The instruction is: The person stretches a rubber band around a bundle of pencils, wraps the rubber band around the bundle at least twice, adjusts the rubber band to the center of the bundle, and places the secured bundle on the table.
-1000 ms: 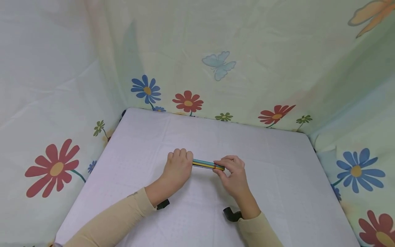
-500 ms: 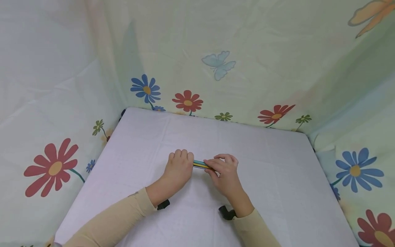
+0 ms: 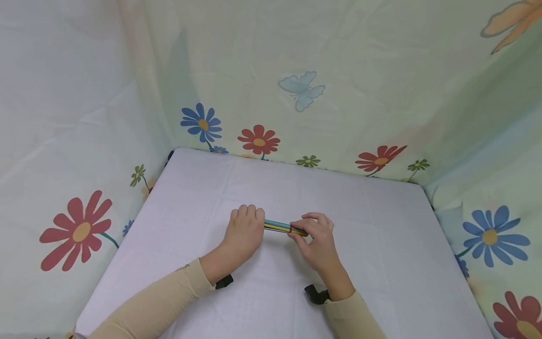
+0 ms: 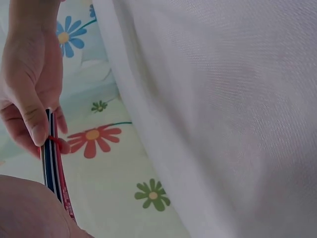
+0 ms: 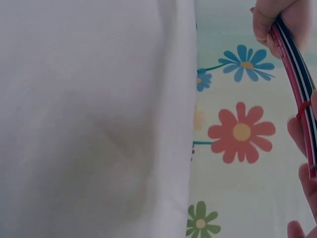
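Note:
A bundle of slim pencils [image 3: 276,226], with teal, yellow and dark ones showing, lies level between the two hands above the table. My left hand [image 3: 244,230] grips its left end in a fist that hides that end. Near the right end, the thumb and fingers of my right hand [image 3: 318,239] pinch the bundle beside a red rubber band [image 3: 290,229] that circles it. From the left wrist, the right thumb shows against the band [image 4: 53,139]. Seen from the right wrist, the bundle's other side has dark blue and pink-red pencils [image 5: 297,74].
A white cloth covers the table [image 3: 372,245]. Flowered curtains [image 3: 347,94] hang at the back and both sides. Black camera mounts [image 3: 316,295] sit under both wrists, close to the beige sleeves [image 3: 148,301].
My right hand slid left along the pencils, then back right toward their end. The red band now sits slightly farther left on the bundle than a second ago. My left hand stays put.

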### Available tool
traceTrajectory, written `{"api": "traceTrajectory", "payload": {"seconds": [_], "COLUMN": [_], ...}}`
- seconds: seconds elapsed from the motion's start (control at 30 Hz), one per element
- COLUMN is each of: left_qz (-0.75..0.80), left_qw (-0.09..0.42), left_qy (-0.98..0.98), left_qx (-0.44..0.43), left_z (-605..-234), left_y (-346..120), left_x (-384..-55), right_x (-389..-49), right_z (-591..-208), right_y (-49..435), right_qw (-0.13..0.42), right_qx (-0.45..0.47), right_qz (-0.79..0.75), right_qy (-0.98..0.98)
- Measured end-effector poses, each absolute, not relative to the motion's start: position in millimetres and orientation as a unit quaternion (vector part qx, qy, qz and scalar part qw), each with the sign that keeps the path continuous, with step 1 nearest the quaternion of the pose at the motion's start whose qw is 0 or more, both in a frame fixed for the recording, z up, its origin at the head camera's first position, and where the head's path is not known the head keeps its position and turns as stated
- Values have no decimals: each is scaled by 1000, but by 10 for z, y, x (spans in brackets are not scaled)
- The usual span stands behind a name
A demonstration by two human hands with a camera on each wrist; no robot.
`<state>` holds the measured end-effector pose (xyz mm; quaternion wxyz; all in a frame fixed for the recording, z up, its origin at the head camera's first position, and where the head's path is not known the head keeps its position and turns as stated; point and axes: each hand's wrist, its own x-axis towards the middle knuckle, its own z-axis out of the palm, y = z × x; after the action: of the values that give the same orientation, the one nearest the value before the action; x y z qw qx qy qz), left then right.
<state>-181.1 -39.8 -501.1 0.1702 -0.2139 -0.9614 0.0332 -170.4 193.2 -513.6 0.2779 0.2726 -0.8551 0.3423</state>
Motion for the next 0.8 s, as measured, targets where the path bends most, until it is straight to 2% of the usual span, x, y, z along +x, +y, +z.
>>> {"api": "traceTrajectory", "payload": {"seconds": [0.23,0.37,0.57,0.8], "left_qz": [38,32,29,22], "left_qw": [170,159,169,171], "left_qy": [-959,-962,-964,-963], "left_qx": [-222,-220,-204,-205], "left_z": [-5020,-5028,-5005,-4960], "left_y": [-347,-323,-356,-366], "left_x": [-1799,-1794,-1818,-1811], "right_x": [-1705,-1690,-1683,-1729], "right_z": [-5052,-5017,-5033,-5050], "right_y": [1742,1677,1820,1844], "right_qw": [292,274,258,249], "right_qx": [297,284,239,239], "right_qz": [274,228,278,326], "right_qy": [-867,-890,-894,-880]}}
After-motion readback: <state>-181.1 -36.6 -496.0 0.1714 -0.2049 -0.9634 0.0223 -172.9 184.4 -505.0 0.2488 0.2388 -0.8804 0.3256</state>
